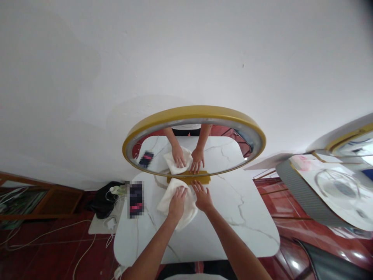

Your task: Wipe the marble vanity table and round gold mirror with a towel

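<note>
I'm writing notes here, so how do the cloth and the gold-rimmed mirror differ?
The cloth is white and soft-looking; the mirror is reflective with a gold rim. The cloth lies under the left hand; the mirror stands behind it. The cloth also looks smaller than the mirror. Both are on the table.

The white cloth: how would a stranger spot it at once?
Find the gold-framed mirror, then the white table beneath it. On that tabletop, the cloth lies under the person's left hand. Unlike the smooth, veined tabletop, it is plain, soft-looking and rumpled.
</note>
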